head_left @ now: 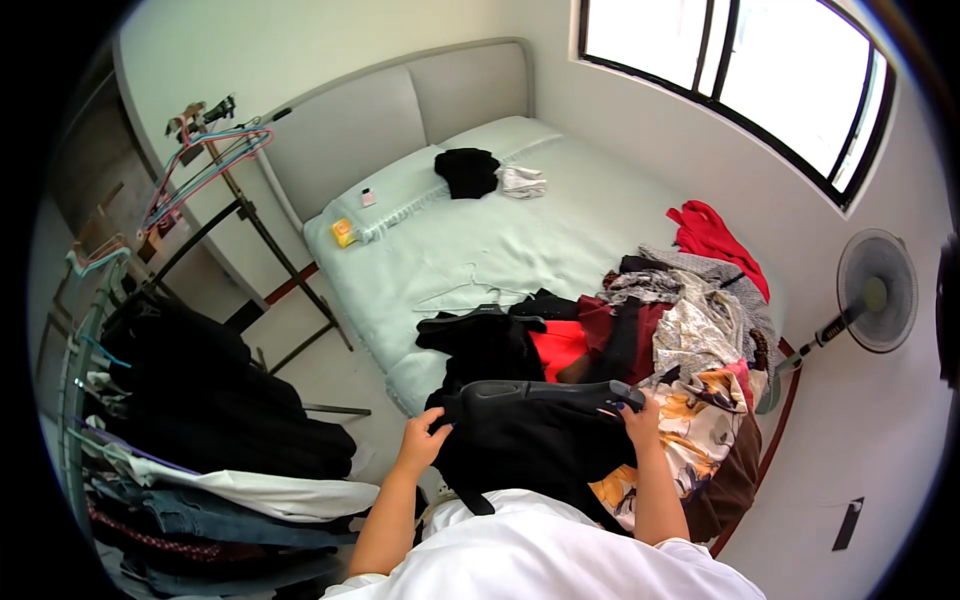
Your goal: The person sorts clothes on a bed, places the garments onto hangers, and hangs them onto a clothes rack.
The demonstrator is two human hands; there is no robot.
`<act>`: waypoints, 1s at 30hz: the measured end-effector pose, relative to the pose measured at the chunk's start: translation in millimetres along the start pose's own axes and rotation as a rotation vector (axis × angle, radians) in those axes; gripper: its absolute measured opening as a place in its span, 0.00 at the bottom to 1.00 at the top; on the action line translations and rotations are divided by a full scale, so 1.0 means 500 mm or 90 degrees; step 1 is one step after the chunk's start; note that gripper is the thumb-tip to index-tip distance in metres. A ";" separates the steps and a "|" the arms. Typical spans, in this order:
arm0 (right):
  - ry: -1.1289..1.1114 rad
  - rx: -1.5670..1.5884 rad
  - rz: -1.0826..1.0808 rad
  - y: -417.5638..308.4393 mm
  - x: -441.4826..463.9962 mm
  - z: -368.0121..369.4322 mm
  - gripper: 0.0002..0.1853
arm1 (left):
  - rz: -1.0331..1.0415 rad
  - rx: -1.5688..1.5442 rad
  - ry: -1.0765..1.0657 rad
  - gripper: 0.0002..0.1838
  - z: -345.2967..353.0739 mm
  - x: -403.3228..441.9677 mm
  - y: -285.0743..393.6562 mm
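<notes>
A black garment [540,440] hangs spread out in front of my body, low over the near edge of the bed. Along its top edge lies a wide black clothes hanger [520,390]. My left hand [428,438] is closed at the garment's left top corner, its fingertips partly hidden in the dark cloth. On the other side, my right hand [638,415] grips the right top corner by the hanger's end. Just beyond are another black garment [490,350] and a red piece of clothing [560,347], both lying on the bed.
A heap of mixed clothes [700,320] covers the bed's right side. Racks with coloured hangers [205,165] and hanging clothes [230,490] stand at left. A fan [875,290] is by the right wall. Black and white cloths [467,173] lie near the headboard [350,120].
</notes>
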State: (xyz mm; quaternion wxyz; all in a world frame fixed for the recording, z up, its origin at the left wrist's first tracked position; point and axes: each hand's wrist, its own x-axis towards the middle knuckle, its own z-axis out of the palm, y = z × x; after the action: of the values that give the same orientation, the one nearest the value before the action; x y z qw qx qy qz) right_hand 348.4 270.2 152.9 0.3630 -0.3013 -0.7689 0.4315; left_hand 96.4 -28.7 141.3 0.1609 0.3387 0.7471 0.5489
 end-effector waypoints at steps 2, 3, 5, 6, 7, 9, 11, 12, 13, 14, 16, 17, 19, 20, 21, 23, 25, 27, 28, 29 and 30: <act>0.008 0.031 -0.020 0.009 0.007 0.007 0.10 | -0.012 -0.013 0.024 0.11 -0.010 -0.003 0.000; 0.024 0.056 -0.035 0.012 0.008 0.008 0.13 | -0.023 -0.031 0.039 0.11 -0.012 -0.006 -0.001; 0.007 0.041 -0.038 0.013 0.010 -0.001 0.14 | -0.021 -0.033 0.047 0.11 -0.013 -0.011 -0.011; 0.013 0.042 -0.037 0.015 0.009 -0.003 0.11 | -0.017 -0.037 0.048 0.11 -0.014 -0.014 -0.007; 0.020 0.042 -0.035 0.016 0.007 -0.006 0.10 | -0.021 -0.038 0.050 0.11 -0.014 -0.018 -0.001; 0.029 0.012 -0.031 0.030 0.001 -0.007 0.11 | 0.002 -0.017 0.038 0.11 -0.013 -0.026 0.021; 0.076 0.011 -0.047 0.037 0.001 -0.006 0.12 | 0.015 -0.007 0.029 0.11 -0.013 -0.025 0.050; 0.088 0.001 -0.050 0.027 0.002 -0.010 0.12 | 0.029 0.005 0.022 0.12 -0.008 -0.024 0.061; 0.090 -0.002 -0.054 0.020 0.002 -0.018 0.12 | 0.033 0.002 0.023 0.12 -0.008 -0.021 0.065; 0.061 -0.018 -0.082 0.013 0.001 -0.026 0.12 | 0.009 -0.009 -0.001 0.13 -0.010 -0.017 0.067; 0.046 -0.020 -0.106 0.018 0.004 -0.032 0.14 | -0.010 -0.021 -0.020 0.14 -0.009 -0.012 0.069; 0.047 -0.017 -0.113 0.021 0.004 -0.036 0.14 | -0.011 -0.018 -0.016 0.14 -0.009 -0.010 0.066; 0.062 -0.045 -0.145 0.007 0.009 -0.045 0.15 | -0.006 -0.013 -0.003 0.14 -0.011 -0.007 0.062; 0.067 -0.031 -0.166 -0.003 0.010 -0.050 0.15 | -0.010 -0.018 -0.006 0.15 -0.011 -0.007 0.062; 0.070 -0.026 -0.166 0.002 0.011 -0.051 0.13 | -0.016 -0.023 -0.010 0.15 -0.011 -0.008 0.061; 0.057 -0.033 -0.147 0.010 0.014 -0.056 0.13 | -0.032 -0.013 0.000 0.17 -0.012 -0.007 0.061; 0.034 0.017 -0.102 0.003 0.014 -0.055 0.12 | -0.043 0.016 -0.005 0.18 -0.012 -0.009 0.066; -0.030 0.014 -0.121 -0.016 0.014 -0.059 0.17 | -0.045 -0.005 -0.022 0.19 -0.008 -0.008 0.062; -0.032 0.014 -0.124 -0.015 0.015 -0.056 0.17 | -0.036 -0.013 -0.034 0.19 -0.006 -0.009 0.068; -0.028 -0.002 -0.111 -0.008 0.016 -0.053 0.17 | -0.027 -0.021 -0.046 0.19 -0.005 -0.010 0.071; -0.023 -0.018 -0.099 -0.003 0.018 -0.049 0.17 | -0.018 0.008 -0.027 0.18 -0.004 -0.010 0.070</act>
State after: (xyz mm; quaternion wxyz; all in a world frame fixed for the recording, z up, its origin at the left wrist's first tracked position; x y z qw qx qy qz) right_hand 363.4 287.4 166.0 0.3773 -0.2379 -0.8025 0.3963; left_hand 110.2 -27.5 173.9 0.1822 0.3411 0.7516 0.5343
